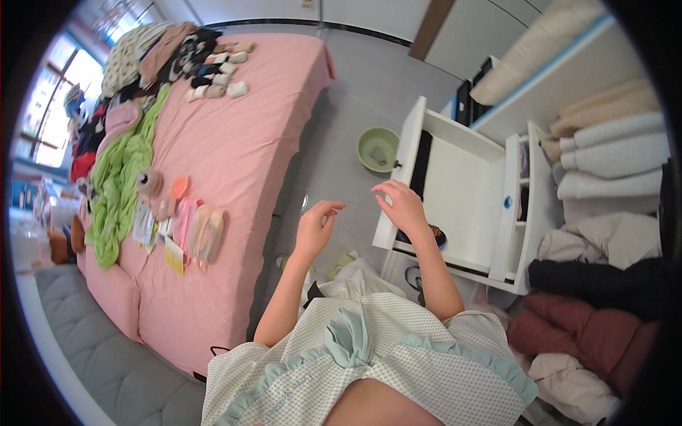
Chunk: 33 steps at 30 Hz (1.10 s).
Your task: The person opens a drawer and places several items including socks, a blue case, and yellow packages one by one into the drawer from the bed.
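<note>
My left hand (pixel 316 228) is raised over the floor between the bed and the drawer. Its fingers are loosely curved, thumb apart, and nothing shows in them. My right hand (pixel 400 202) is beside the front panel of a pulled-out white drawer (pixel 462 192), fingers bent and apart, also holding nothing visible; whether it touches the panel I cannot tell. Inside the drawer a dark strip-shaped item (pixel 422 167) lies along the front. A small dark bundle with coloured spots (pixel 438 236) is partly hidden behind my right forearm.
On the pink bed (pixel 263 121) lie rolled socks (pixel 236 89), a green cloth (pixel 124 184), piled clothes and several pouches (pixel 206 233). A green basin (pixel 376 150) holding something grey stands on the floor. Folded clothes (pixel 611 156) fill the wardrobe at right.
</note>
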{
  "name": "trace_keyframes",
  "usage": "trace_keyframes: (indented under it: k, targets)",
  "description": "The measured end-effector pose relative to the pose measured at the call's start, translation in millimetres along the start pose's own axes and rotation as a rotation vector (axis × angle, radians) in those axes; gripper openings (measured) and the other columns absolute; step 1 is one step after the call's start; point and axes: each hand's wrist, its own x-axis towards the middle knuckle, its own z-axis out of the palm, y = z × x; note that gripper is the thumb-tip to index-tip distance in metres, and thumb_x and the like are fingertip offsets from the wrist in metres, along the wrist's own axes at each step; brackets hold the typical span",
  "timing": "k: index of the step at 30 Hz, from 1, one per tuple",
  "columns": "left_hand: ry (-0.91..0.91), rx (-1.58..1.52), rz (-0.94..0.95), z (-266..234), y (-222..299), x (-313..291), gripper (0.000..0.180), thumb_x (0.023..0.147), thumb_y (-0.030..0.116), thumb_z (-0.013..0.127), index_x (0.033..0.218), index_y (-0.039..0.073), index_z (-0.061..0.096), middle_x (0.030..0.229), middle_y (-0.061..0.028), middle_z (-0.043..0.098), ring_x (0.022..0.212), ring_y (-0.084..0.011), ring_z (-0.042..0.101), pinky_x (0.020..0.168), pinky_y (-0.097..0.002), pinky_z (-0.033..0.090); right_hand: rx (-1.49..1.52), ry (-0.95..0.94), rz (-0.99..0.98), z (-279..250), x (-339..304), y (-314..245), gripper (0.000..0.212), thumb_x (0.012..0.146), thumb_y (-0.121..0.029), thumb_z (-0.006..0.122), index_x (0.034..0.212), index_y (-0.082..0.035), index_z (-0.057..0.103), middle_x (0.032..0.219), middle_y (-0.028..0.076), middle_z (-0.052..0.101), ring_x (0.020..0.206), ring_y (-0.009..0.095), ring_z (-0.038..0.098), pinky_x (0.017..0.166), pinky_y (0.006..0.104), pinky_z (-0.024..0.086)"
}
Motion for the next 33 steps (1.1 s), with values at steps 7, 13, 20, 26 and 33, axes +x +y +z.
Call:
trace_keyframes:
  k: [7, 13, 20, 26, 33]
  targets:
    - [0.161, -0.092, -0.024, -69.0, -33.3, -25.2, 0.023, 0.074, -0.001, 0.049, 0.094, 0.006, 0.060, 0.089, -0.0079, 0.062, 0.078, -0.0191, 0.059, 0.074, -0.0280, 0.047, 0.081, -0.263, -0.166, 56.1, 36.8, -81.4, 0.016, 0.078, -0.018, 0.055, 0.092, -0.014, 0.060, 0.093, 0.003, 0.057, 0.091, 0.022, 0.053, 0.078, 0.0331, 0.043]
    - [0.266, -0.127, -0.129, -137.0, -68.2, -48.1, 0.024, 0.074, -0.001, 0.049, 0.094, 0.006, 0.060, 0.090, -0.0080, 0.062, 0.079, -0.0193, 0.060, 0.073, -0.0285, 0.047, 0.118, -0.430, -0.216, 105.1, 57.7, -135.9, 0.017, 0.078, -0.020, 0.055, 0.094, -0.014, 0.059, 0.096, 0.004, 0.057, 0.095, 0.023, 0.052, 0.080, 0.0345, 0.042]
    - [0.363, -0.116, -0.157, -210.9, -125.6, -81.0, 0.025, 0.074, -0.002, 0.049, 0.094, 0.005, 0.060, 0.090, -0.0077, 0.062, 0.077, -0.0184, 0.059, 0.072, -0.0281, 0.047, 0.212, -0.596, -0.207, 174.2, 86.0, -193.4, 0.020, 0.078, -0.020, 0.054, 0.096, -0.013, 0.059, 0.098, 0.005, 0.057, 0.093, 0.024, 0.053, 0.079, 0.0337, 0.043]
    - [0.510, -0.147, -0.295, -266.1, -172.5, -119.7, 0.026, 0.074, -0.002, 0.048, 0.095, 0.006, 0.061, 0.089, -0.0073, 0.063, 0.076, -0.0175, 0.059, 0.070, -0.0269, 0.046, 0.251, -0.707, -0.288, 244.5, 95.2, -256.0, 0.022, 0.077, -0.020, 0.054, 0.097, -0.011, 0.059, 0.096, 0.009, 0.058, 0.087, 0.024, 0.056, 0.076, 0.0327, 0.044]
    - [0.692, -0.218, -0.416, -300.6, -236.6, -156.1, 0.025, 0.073, -0.001, 0.049, 0.096, 0.004, 0.060, 0.090, -0.0071, 0.063, 0.078, -0.0150, 0.059, 0.070, -0.0257, 0.046, 0.296, -0.945, -0.425, 309.7, 114.7, -308.7, 0.024, 0.076, -0.017, 0.053, 0.098, -0.008, 0.059, 0.097, 0.010, 0.059, 0.086, 0.023, 0.057, 0.076, 0.0328, 0.045]
